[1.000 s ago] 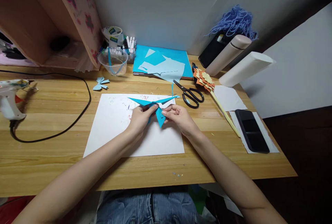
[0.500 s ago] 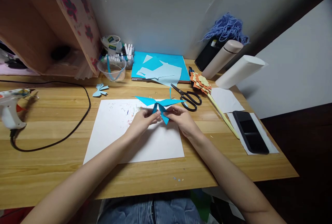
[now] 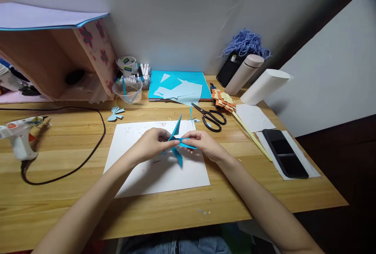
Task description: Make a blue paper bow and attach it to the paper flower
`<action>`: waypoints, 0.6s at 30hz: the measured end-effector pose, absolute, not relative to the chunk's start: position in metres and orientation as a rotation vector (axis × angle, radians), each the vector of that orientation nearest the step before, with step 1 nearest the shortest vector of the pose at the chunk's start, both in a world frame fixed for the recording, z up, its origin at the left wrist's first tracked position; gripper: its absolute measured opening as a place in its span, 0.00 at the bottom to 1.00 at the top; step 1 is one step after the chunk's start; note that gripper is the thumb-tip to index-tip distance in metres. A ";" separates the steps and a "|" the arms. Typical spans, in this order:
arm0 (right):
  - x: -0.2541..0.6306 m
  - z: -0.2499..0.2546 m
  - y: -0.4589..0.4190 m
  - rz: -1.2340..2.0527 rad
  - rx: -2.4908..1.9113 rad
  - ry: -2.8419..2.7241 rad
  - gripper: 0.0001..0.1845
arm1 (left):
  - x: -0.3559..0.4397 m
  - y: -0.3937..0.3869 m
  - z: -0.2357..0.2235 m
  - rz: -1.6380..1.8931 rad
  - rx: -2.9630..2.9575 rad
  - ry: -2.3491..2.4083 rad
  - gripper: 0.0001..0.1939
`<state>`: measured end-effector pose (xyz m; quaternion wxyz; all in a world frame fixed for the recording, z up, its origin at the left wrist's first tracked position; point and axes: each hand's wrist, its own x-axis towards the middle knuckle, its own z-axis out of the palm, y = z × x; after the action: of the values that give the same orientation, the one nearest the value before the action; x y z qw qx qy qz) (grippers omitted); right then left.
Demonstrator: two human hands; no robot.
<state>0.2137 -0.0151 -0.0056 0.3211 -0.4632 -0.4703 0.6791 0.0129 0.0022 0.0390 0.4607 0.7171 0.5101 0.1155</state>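
Observation:
Both hands pinch a bright blue folded paper bow [image 3: 177, 157] above a white paper sheet [image 3: 138, 183] marked with small smudges. My left hand [image 3: 154, 143] is closed on its left side, thumb on top near the centre. My right hand [image 3: 202, 144] grips the right side between thumb and fingers. One pointed blue strip rises away from me and another hangs toward me. Part of the bow is hidden behind the fingers. A smaller light blue paper bow [image 3: 116, 113] lies beyond the sheet's left corner. Black-handled scissors [image 3: 214, 118] rest right of the sheet's far edge.
A white glue gun [image 3: 23, 136] with a black cord lies at left. Behind stand a clear plastic cup [image 3: 129, 91], a blue folder [image 3: 176, 74] with paper scraps, and a pale bottle [image 3: 245, 74]. A paper flower [image 3: 223, 100] and a phone [image 3: 284, 154] are at right.
The blue bow has been turned in my hands, so its long strips now point away from and toward me instead of sideways. The camera view has tilted up slightly.

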 end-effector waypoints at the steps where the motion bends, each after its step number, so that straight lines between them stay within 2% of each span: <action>1: 0.213 -0.005 -0.016 1.780 -1.229 -1.276 0.14 | 0.014 0.004 0.033 0.260 1.700 1.237 0.22; 6: 0.211 -0.004 -0.019 1.631 -1.265 -1.418 0.17 | 0.015 0.006 0.009 0.314 1.445 1.175 0.20; 12: 0.215 -0.003 -0.017 1.355 -1.070 -1.729 0.19 | 0.011 0.006 0.001 0.468 1.083 1.098 0.15; 18: 0.213 -0.010 -0.017 1.098 -1.126 -1.779 0.09 | 0.011 0.003 -0.002 0.503 0.892 1.086 0.13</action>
<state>0.2127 -0.0167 -0.0101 0.3743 -0.4398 -0.6948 0.4287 0.0114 0.0031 -0.0019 0.7343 0.4055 0.4940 0.2288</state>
